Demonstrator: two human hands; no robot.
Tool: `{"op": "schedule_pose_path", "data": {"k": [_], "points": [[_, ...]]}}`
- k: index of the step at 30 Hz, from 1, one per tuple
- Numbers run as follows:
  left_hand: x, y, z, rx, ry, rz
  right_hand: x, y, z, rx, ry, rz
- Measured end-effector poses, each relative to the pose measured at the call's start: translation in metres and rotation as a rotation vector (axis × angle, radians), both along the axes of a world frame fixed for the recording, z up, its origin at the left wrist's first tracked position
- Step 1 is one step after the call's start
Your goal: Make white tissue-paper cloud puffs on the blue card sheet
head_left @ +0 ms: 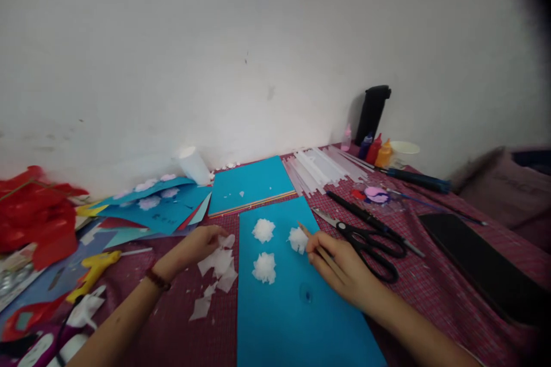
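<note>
My right hand (pixel 331 261) is closed round a thin pencil (pixel 329 264). It rests at the edge of a white tissue-paper tuft (pixel 297 239) on a blue sheet of card (pixel 279 327). Two more tufts (pixel 263 231) sit to its left on the same card, one below the other. Nearer to me on the card is a wet-looking round spot (pixel 306 293), like clear glue. My left hand (pixel 210 239) is left of the card, fingertips pinched at a piece of white tissue paper (pixel 227 241). Several loose tissue pieces (pixel 221 264) lie under and beside it.
Scissors (pixel 365 241) and a black-handled tool (pixel 361 212) lie right of the card, with a black phone-like slab (pixel 482 264) beyond. White glue sticks (pixel 322 166) and paint bottles (pixel 383 152) stand farther back. At left are a yellow glue gun (pixel 92 272) and red plastic (pixel 38 218).
</note>
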State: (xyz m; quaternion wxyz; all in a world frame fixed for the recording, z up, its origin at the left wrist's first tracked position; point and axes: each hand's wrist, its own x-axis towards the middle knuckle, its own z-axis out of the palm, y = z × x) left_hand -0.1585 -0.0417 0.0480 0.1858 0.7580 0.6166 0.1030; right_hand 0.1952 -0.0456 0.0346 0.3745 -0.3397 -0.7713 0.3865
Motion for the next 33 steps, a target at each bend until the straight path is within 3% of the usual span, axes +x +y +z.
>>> {"op": "schedule_pose_path", "data": {"k": [6, 18, 26, 30, 33], "points": [[-0.013, 0.004, 0.004, -0.041, -0.025, 0.066, 0.001, 0.001, -0.007, -0.006, -0.033, 0.021], [-0.029, -0.033, 0.022, -0.052, -0.316, 0.381, 0.001, 0.003, -0.011, -0.014, -0.052, 0.044], [-0.041, -0.043, 0.006, -0.023, -0.273, 0.441, 0.0, 0.004, -0.014, -0.038, -0.065, 0.032], [-0.034, -0.037, -0.003, 0.061, -0.24, 0.446, 0.0, 0.005, -0.017, -0.037, -0.07, 0.038], [-0.024, -0.029, -0.012, 0.037, -0.269, 0.413, 0.001, 0.006, -0.018, -0.032, -0.082, 0.027]]}}
